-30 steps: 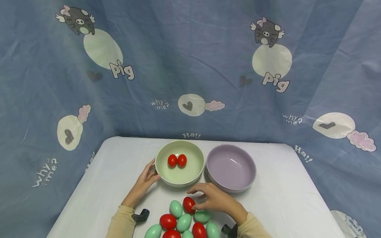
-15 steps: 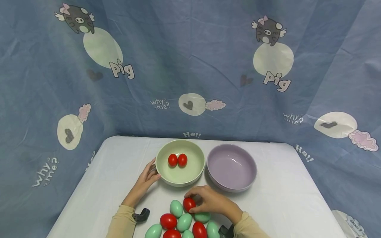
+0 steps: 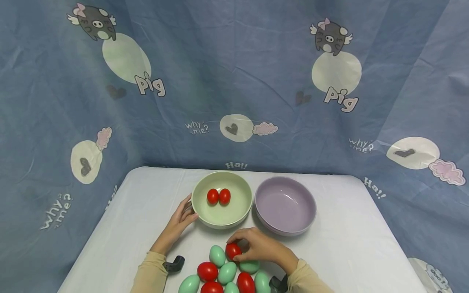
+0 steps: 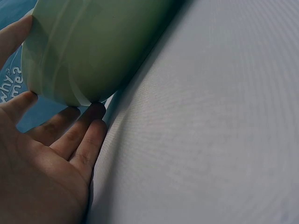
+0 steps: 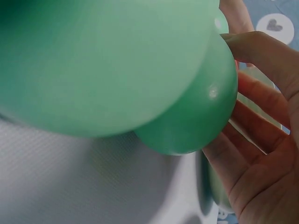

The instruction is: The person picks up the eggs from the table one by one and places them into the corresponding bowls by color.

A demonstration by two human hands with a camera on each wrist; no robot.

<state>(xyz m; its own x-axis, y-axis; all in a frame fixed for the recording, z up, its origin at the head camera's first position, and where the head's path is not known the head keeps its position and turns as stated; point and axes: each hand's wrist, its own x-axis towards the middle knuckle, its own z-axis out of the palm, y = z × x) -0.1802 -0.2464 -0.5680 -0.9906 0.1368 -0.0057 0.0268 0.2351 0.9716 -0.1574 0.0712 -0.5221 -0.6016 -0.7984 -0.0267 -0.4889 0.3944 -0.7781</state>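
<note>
The right hand (image 3: 258, 246) pinches a red egg (image 3: 232, 251) between thumb and fingertips, at the far edge of a cluster of eggs on the white table (image 3: 351, 244); whether the egg touches the cloth beneath it I cannot tell. A pale green egg (image 3: 218, 256) sits just to its left, and another (image 3: 250, 267) lies partly under the hand (in the right wrist view, green shells hide most of the grip). Nearer the person, more red and green eggs lie close together, the nearest ones cut off by the bottom edge of the head view. The left hand (image 3: 179, 217) rests against the left side of the green bowl (image 3: 220, 217), its thumb and fingers spread apart, with the fingertips touching the outer wall. Two more red eggs (image 3: 218, 197) lie side by side inside that bowl. The purple bowl (image 3: 286, 207) stands just to the right of the green one, near the table's far edge, beyond the right hand. Both arms wear tan sleeves (image 3: 148, 274), and a black device (image 3: 174, 264) shows by each wrist. Behind the table hangs a blue curtain (image 3: 234, 85) printed with pigs, hearts and words.
</note>
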